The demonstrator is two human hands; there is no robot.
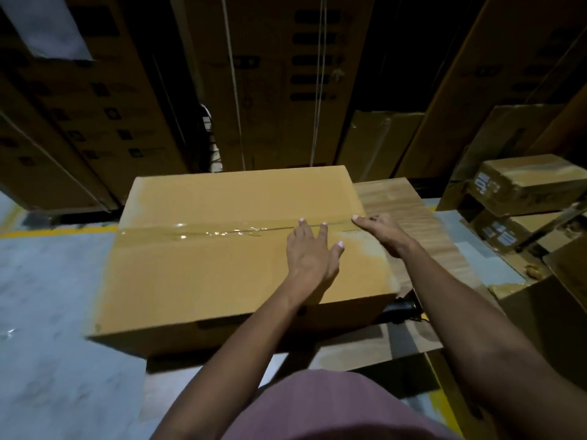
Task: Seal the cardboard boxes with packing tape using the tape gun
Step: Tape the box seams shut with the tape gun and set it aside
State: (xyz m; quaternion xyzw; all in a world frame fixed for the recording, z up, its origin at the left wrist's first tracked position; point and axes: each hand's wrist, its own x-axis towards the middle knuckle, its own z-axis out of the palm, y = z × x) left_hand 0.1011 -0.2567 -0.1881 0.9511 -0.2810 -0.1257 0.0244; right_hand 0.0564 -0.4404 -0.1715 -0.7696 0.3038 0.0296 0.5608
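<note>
The cardboard box [241,249] lies closed on a wooden table [413,217], and a strip of clear tape [203,231] runs along its top seam. At the box's near right corner a dark object [401,308] shows only in part behind the box and the right forearm — it is too hidden to name. The left hand [309,252] rests flat on the box top with fingers spread, its fingertips at the tape. The right hand [381,231] is at the right edge of the box, fingers straight, holding nothing, one fingertip touching the end of the seam. Behind the box stand tall dim cartons [95,106], their print unreadable — to the right of the box lie smaller wrapped boxes [524,185].
</note>
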